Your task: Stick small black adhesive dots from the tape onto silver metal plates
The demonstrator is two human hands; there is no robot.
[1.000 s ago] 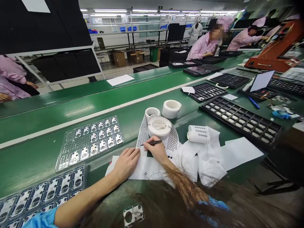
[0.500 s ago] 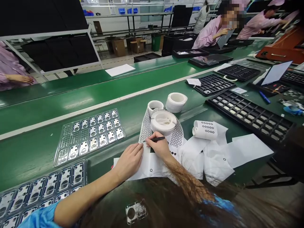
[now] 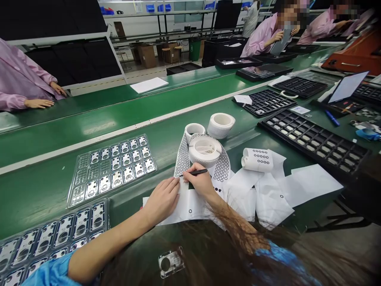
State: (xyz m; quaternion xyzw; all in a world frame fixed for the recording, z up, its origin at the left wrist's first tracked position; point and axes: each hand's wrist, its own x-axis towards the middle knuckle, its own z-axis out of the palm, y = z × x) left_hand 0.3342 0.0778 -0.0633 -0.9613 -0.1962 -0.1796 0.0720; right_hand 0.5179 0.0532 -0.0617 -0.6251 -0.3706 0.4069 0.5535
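Observation:
My left hand (image 3: pixel 164 197) lies flat with its fingers stretched out on a white backing strip (image 3: pixel 181 214). In my right hand (image 3: pixel 202 183) a slim black pen-like tool (image 3: pixel 197 172) is pinched. Its tip points left, close to my left fingertips, at the lower end of a sticker strip (image 3: pixel 182 159) printed with black rings. Whether the tip touches the strip, I cannot tell. Just beyond my hands lies a large sticker roll (image 3: pixel 205 157), with another ringed length (image 3: pixel 222 169) running down its right side. Two white rolls, a smaller one (image 3: pixel 195 129) and a wider one (image 3: pixel 220 125), stand behind it.
On the left lie a clear tray (image 3: pixel 111 169) of metal plates and a nearer tray (image 3: pixel 59 234). A single plate (image 3: pixel 171 262) is near me. Crumpled backing paper (image 3: pixel 270 198) and a black tray (image 3: pixel 312 143) sit right. Across the bench stands a person in pink (image 3: pixel 26 79).
My hands and the tool have barely moved, the tip staying by my left fingertips. The person across at the left has come further into view, both hands now on the bench.

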